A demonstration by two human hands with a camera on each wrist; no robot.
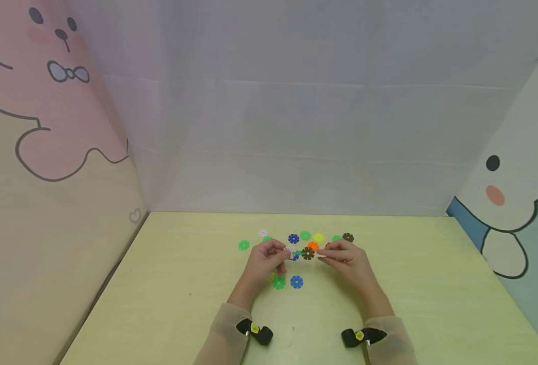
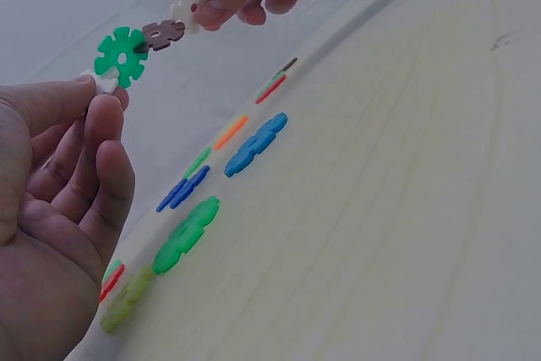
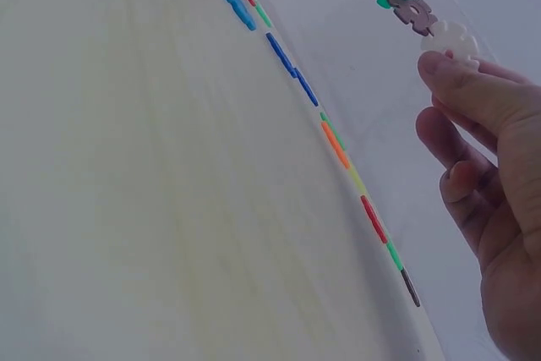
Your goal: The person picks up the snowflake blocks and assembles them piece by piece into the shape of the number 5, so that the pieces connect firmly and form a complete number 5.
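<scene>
The left hand pinches a white end disc of a chain of thin, notched, plastic-looking rounds; a green disc and a brown disc interlock at angles mid-chain. The right hand pinches a second white disc opposite. The chain hangs above the smooth, pale yellow bench, where a light blue disc lies flat.

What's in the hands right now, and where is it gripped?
A four-disc chain, held at both ends: the left hand pinches one end white disc, the right hand the opposite white disc.
</scene>
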